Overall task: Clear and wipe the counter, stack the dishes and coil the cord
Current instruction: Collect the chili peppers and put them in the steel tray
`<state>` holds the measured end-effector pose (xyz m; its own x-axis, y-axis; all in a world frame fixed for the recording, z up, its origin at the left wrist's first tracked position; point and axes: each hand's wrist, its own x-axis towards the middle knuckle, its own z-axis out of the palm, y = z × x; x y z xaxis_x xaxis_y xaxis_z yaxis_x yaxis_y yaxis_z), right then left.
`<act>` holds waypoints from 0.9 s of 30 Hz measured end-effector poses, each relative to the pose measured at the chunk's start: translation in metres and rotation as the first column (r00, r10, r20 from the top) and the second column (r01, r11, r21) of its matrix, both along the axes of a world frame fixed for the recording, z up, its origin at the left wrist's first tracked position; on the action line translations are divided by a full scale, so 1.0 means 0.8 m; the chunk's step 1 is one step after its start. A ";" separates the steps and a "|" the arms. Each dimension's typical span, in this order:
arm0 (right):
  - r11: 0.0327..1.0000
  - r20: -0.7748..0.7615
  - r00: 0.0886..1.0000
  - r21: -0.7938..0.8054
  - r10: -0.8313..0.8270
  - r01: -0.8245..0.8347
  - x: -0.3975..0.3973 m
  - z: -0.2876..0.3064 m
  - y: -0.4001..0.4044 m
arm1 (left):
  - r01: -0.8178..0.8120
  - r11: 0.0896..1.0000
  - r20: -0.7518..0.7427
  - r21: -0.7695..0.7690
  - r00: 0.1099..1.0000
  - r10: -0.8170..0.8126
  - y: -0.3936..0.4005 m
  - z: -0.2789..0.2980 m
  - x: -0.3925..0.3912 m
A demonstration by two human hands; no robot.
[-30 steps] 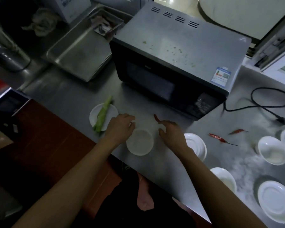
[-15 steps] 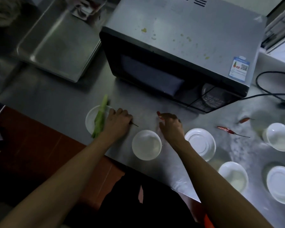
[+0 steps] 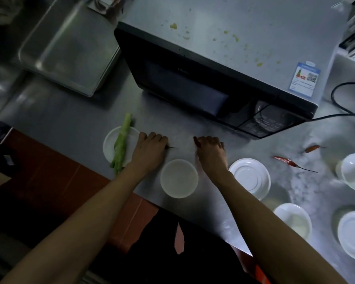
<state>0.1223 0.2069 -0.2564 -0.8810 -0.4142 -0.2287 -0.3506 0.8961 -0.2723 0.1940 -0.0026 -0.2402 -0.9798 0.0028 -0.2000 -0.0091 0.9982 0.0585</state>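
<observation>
Chillies lie to the right of both hands

Microwave is the landmark, standing on the steel bench with yellow crumbs on its top. Its black cord runs loose off its right side, uncoiled.

White dishes are spread along the front of the bench below the microwave, none stacked: a plate to its lower left with a green stalk lying across it, a bowl straight in front, an upturned dish to the right of that, and more bowls further right.

Both hands rest on the bench in front of the microwave door. The left hand is curled shut beside the plate, a thin dark stem poking out from under its fingers toward the right; I judge it is closed on a chilli, though the pod is hidden. The right hand is closed with the red tip of a chilli showing at its thumb side.

Two loose chillies remain below the microwave's right corner: a long one, its axis running down to the right with the stem trailing away, and a short one just above. Both lie to the right of the right hand, well apart from the left, so the right hand looks the nearer for gathering them.
</observation>
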 end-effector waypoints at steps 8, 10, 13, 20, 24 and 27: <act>0.995 -0.015 0.999 -0.085 0.048 -0.050 0.000 0.002 0.006 | -0.127 0.987 -0.054 0.094 0.990 0.132 0.014 0.017 0.010; 0.986 -0.004 1.000 -0.169 0.007 -0.008 0.001 0.007 0.005 | -0.170 0.978 -0.063 0.122 0.982 0.179 0.017 0.024 0.012; 0.967 -0.003 1.000 -0.255 0.013 -0.013 0.005 0.017 0.002 | -0.204 0.967 -0.087 0.150 0.972 0.219 0.021 0.035 0.017; 0.855 -0.083 0.989 -0.498 0.119 -0.145 0.016 0.044 -0.009 | -0.231 0.960 -0.149 0.159 0.955 0.255 0.014 0.062 0.045; 0.778 -0.111 0.980 -0.597 0.163 -0.197 0.026 0.052 -0.028 | -0.293 0.937 -0.222 0.192 0.917 0.332 0.000 0.078 0.065; 0.738 -0.150 0.973 -0.635 0.173 -0.229 0.036 0.063 -0.052 | -0.321 0.925 -0.237 0.203 0.900 0.365 -0.019 0.087 0.080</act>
